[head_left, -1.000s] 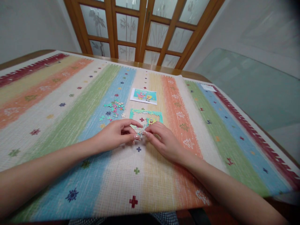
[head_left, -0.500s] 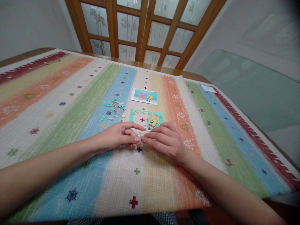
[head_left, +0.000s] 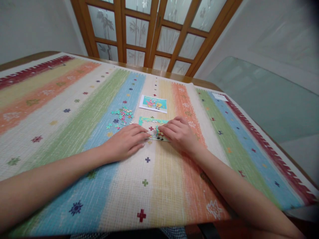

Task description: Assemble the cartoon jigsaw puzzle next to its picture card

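Note:
A partly assembled jigsaw puzzle [head_left: 155, 120] with a turquoise border lies in front of me, its middle partly open to the tablecloth. My left hand [head_left: 128, 141] rests low at its near left corner, fingers stretched out and fingertips at the bottom edge. Over the puzzle's right side is my right hand [head_left: 180, 134], its fingers bent and close together, tips down on the yellow-figure section. Whatever lies under those fingertips is hidden. The hand also covers the right border. Left of the puzzle lies a heap of loose puzzle pieces [head_left: 123, 114], mostly turquoise and pink.
Beyond the puzzle lies a printed reference picture [head_left: 154, 103] with cartoon figures. A striped tablecloth [head_left: 134, 192] covers the table. A small white paper [head_left: 219, 96] lies at the far right. Wooden doors with glass panes [head_left: 136, 33] stand behind the table.
My hands, fingertips together before the puzzle's near edge, have parted. The right has moved forward onto the puzzle's right side; the left has flattened at the near left corner.

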A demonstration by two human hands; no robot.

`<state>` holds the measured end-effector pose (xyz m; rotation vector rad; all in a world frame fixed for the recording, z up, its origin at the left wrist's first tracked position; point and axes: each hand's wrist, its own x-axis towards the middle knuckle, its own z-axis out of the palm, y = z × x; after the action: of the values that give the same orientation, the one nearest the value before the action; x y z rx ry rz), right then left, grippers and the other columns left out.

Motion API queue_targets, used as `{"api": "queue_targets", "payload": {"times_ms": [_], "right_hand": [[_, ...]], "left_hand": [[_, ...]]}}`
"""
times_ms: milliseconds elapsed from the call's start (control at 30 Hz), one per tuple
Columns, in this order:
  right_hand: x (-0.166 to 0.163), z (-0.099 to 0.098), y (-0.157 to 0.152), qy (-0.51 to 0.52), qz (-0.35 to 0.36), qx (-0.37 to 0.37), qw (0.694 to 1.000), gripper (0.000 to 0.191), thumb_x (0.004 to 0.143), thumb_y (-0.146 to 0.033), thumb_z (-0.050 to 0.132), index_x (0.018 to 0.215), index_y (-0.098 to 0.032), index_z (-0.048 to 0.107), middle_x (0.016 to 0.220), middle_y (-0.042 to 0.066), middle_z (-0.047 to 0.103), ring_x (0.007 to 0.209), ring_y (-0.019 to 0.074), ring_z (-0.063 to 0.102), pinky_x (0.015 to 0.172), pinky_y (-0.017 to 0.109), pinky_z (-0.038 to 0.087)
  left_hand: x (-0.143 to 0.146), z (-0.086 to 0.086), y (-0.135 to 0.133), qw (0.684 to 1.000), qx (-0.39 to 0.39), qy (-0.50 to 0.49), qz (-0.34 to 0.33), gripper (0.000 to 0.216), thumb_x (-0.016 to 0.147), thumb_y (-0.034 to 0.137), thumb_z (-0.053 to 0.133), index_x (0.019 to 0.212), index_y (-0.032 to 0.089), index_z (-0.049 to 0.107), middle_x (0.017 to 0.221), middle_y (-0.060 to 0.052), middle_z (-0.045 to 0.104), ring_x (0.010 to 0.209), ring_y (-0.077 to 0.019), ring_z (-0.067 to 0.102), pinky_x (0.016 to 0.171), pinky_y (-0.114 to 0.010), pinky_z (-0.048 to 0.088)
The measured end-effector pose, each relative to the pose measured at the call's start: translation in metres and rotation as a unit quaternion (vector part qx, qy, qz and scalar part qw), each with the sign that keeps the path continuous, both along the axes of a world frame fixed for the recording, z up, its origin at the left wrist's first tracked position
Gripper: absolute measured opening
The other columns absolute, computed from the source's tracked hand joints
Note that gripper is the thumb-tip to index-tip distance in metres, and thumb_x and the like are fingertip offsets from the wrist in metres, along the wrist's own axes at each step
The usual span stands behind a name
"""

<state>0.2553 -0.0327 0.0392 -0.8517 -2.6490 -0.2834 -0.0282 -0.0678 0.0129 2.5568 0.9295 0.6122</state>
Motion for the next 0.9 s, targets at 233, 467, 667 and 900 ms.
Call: {"api": "queue_targets", "payload": {"times_ms": [233, 467, 667, 900], "right_hand": [[-0.009, -0.015, 0.027, -0.025, -0.020, 0.003, 0.999, 0.027, 0.108, -0.024, 0.054, 0.099, -0.026, 0.079, 0.091, 0.005, 0.080, 0.086, 0.0220, 0.063, 0.088, 0.041, 0.037], [-0.010, -0.017, 0.029, -0.039, -0.043, 0.008, 0.998, 0.026, 0.109, -0.025, 0.055, 0.101, -0.028, 0.079, 0.096, 0.003, 0.082, 0.090, 0.0226, 0.062, 0.089, 0.043, 0.034], [-0.010, -0.019, 0.031, -0.038, -0.040, 0.004, 0.998, 0.024, 0.109, -0.028, 0.057, 0.104, -0.030, 0.080, 0.101, 0.001, 0.083, 0.095, 0.0236, 0.062, 0.089, 0.044, 0.034], [-0.008, -0.018, 0.032, -0.019, -0.037, -0.006, 0.999, 0.019, 0.106, -0.027, 0.062, 0.107, -0.032, 0.081, 0.108, 0.000, 0.083, 0.098, 0.0250, 0.058, 0.088, 0.045, 0.031]], "left_hand": [[-0.002, -0.014, 0.003, 0.995, 0.027, 0.085, -0.036, 0.050, 0.113, 0.042, 0.043, 0.158, 0.022, 0.050, 0.168, -0.011, 0.045, 0.155, -0.0262, 0.042, 0.130, -0.047, 0.030], [-0.001, -0.015, 0.003, 0.995, 0.026, 0.095, -0.026, 0.049, 0.113, 0.044, 0.040, 0.155, 0.022, 0.053, 0.166, -0.011, 0.049, 0.154, -0.0257, 0.044, 0.130, -0.045, 0.028], [0.000, -0.014, 0.002, 0.995, 0.028, 0.096, -0.026, 0.049, 0.113, 0.045, 0.040, 0.154, 0.021, 0.054, 0.165, -0.011, 0.049, 0.153, -0.0261, 0.045, 0.130, -0.045, 0.028], [0.000, -0.015, 0.002, 0.994, 0.036, 0.104, -0.025, 0.050, 0.114, 0.045, 0.038, 0.154, 0.020, 0.054, 0.165, -0.012, 0.049, 0.154, -0.0266, 0.044, 0.130, -0.045, 0.028]]}}
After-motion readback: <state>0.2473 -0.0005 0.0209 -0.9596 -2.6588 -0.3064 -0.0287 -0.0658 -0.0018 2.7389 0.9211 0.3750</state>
